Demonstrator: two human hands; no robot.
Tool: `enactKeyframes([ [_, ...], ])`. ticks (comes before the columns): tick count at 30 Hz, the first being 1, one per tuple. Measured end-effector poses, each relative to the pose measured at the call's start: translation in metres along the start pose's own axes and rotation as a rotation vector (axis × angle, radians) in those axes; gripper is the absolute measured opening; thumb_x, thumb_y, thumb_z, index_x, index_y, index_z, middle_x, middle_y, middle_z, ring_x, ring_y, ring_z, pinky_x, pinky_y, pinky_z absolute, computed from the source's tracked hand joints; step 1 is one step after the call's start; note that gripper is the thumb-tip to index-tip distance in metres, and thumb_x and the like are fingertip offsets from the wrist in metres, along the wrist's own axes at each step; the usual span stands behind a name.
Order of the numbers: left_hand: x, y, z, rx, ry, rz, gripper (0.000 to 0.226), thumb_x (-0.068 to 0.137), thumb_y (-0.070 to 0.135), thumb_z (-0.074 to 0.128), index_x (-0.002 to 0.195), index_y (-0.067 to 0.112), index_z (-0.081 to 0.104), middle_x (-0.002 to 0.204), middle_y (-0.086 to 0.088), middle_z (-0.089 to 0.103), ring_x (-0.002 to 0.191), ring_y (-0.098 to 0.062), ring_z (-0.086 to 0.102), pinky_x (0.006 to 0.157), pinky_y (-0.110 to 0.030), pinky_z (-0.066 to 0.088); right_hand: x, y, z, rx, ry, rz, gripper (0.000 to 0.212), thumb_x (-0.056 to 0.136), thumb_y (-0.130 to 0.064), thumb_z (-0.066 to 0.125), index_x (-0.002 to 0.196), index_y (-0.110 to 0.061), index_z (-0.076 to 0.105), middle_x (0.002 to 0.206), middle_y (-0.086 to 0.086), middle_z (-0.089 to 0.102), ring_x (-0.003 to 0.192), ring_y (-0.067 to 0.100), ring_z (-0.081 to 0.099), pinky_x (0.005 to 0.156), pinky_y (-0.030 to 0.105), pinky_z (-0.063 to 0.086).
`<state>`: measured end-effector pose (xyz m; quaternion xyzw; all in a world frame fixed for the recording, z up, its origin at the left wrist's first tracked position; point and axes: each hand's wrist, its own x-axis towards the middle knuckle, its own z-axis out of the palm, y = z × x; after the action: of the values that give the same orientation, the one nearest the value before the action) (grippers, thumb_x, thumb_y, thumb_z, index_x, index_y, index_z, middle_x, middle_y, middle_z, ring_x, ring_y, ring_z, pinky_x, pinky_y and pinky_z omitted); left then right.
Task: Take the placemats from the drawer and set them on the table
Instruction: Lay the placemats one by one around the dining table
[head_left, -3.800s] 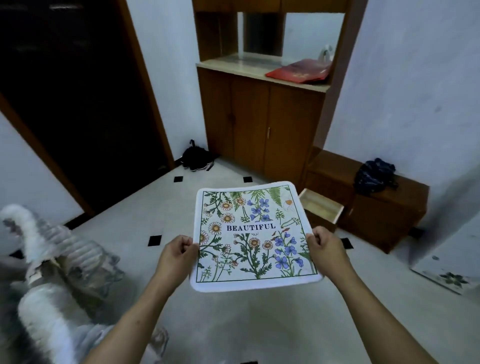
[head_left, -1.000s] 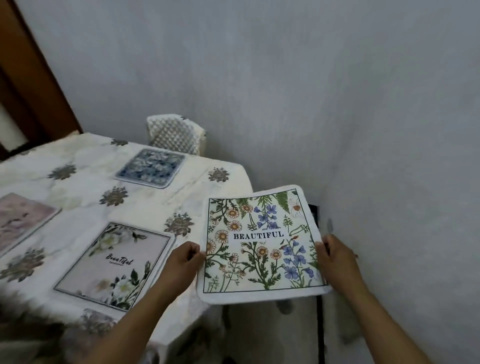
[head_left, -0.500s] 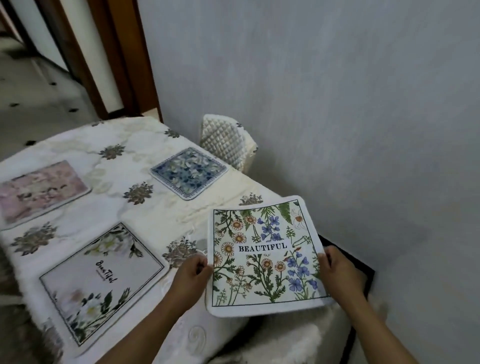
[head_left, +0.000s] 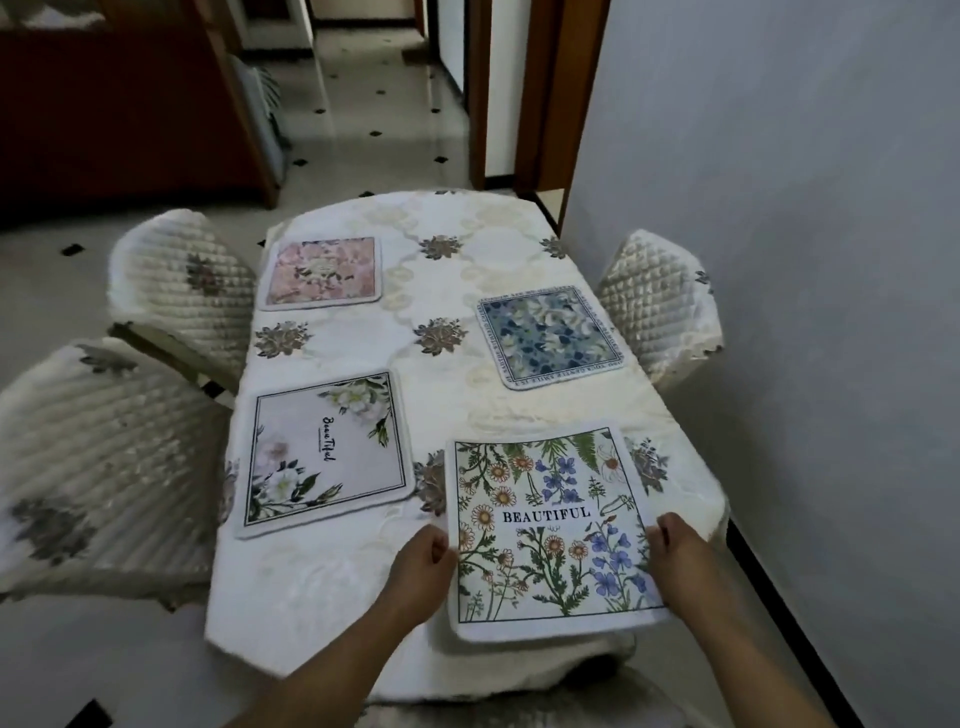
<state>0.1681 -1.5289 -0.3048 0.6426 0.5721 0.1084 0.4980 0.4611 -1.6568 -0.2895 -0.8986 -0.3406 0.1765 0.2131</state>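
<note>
Spanning left grip (head_left: 423, 569) to right grip (head_left: 675, 553): floral placemat (head_left: 545, 525), square, soft cloth, rounded corners, pinched at its left and right edges. Located over the tabletop (head_left: 337, 582) at its near right corner, beside three flat square mats (head_left: 327, 452) on embossed cloth.

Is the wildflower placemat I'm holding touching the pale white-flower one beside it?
Apart. The head view shows a strip of tablecloth between the wildflower placemat and the pale placemat to its left.
</note>
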Motion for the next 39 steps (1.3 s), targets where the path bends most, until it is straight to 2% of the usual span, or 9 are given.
enactKeyframes([
  [13,0.034,-0.051,0.057,0.160,0.220,-0.111,0.014,0.094,0.019,0.052,0.082,0.016,0.047,0.070,0.001,0.057,0.063,-0.013,0.055,0.055,-0.029,0.042,0.052,0.048,0.092,0.010,-0.155,-0.027,0.022,0.098,-0.020,0.046,0.077,-0.012,0.044,0.074,0.009,0.052,0.072,0.032,0.056,0.059,0.036,0.039],
  [16,0.030,-0.052,0.073,0.395,0.384,-0.095,0.013,0.088,0.021,0.055,0.093,0.009,0.050,0.087,-0.011,0.057,0.079,-0.028,0.053,0.063,-0.036,0.042,0.047,0.055,0.092,-0.055,-0.032,-0.159,0.016,0.086,-0.012,0.064,0.092,-0.003,0.052,0.089,0.020,0.054,0.085,0.039,0.055,0.066,0.041,0.043],
  [18,0.020,-0.050,0.092,0.554,0.434,0.012,0.031,0.083,0.024,0.055,0.106,0.004,0.051,0.101,-0.017,0.055,0.088,-0.034,0.050,0.071,-0.040,0.046,0.041,0.058,0.093,-0.126,0.051,-0.323,0.040,0.083,-0.019,0.064,0.115,0.001,0.053,0.115,0.027,0.055,0.104,0.042,0.052,0.082,0.048,0.045],
  [20,0.010,-0.044,0.122,0.599,0.407,0.113,0.047,0.085,0.023,0.060,0.124,0.000,0.049,0.125,-0.024,0.051,0.111,-0.038,0.048,0.090,-0.046,0.047,0.031,0.052,0.099,-0.164,-0.027,-0.525,0.055,0.088,-0.028,0.054,0.135,-0.001,0.045,0.139,0.025,0.046,0.128,0.040,0.041,0.102,0.049,0.035],
  [22,0.003,-0.041,0.152,0.629,0.325,0.175,0.056,0.092,0.027,0.054,0.138,-0.002,0.040,0.146,-0.027,0.038,0.137,-0.038,0.032,0.110,-0.049,0.032,0.013,0.043,0.114,-0.205,-0.171,-0.695,0.058,0.093,-0.031,0.045,0.145,-0.005,0.036,0.152,0.020,0.036,0.142,0.034,0.027,0.112,0.048,0.022],
  [25,0.003,-0.047,0.183,0.684,0.177,0.249,0.057,0.098,0.030,0.036,0.145,-0.003,0.033,0.154,-0.024,0.028,0.146,-0.035,0.019,0.117,-0.050,0.016,-0.006,0.033,0.140,-0.300,-0.338,-0.861,0.061,0.096,-0.035,0.037,0.150,-0.007,0.029,0.159,0.013,0.022,0.148,0.032,0.020,0.114,0.050,0.015],
  [31,0.006,-0.065,0.172,0.787,0.118,0.337,0.059,0.100,0.037,0.030,0.149,0.003,0.029,0.158,-0.014,0.024,0.148,-0.029,0.018,0.118,-0.046,0.016,0.004,0.051,0.148,-0.424,-0.421,-0.903,0.065,0.099,-0.046,0.028,0.151,-0.007,0.027,0.160,0.010,0.022,0.150,0.025,0.013,0.116,0.048,0.015],
  [35,-0.004,-0.086,0.140,0.816,0.098,0.250,0.064,0.101,0.042,0.029,0.154,0.011,0.012,0.162,-0.008,0.010,0.150,-0.022,0.003,0.120,-0.042,0.012,0.019,0.074,0.127,-0.398,-0.418,-0.776,0.066,0.098,-0.043,0.036,0.154,-0.009,0.020,0.162,0.009,0.016,0.151,0.024,0.007,0.118,0.048,0.015],
  [39,-0.007,-0.095,0.117,0.780,0.066,0.200,0.066,0.101,0.048,0.019,0.154,0.009,0.006,0.163,-0.011,0.001,0.150,-0.024,-0.004,0.120,-0.037,0.000,0.026,0.072,0.113,-0.403,-0.482,-0.699,0.065,0.100,-0.045,0.020,0.154,-0.009,0.013,0.163,0.009,0.010,0.151,0.023,0.001,0.120,0.043,0.009],
])
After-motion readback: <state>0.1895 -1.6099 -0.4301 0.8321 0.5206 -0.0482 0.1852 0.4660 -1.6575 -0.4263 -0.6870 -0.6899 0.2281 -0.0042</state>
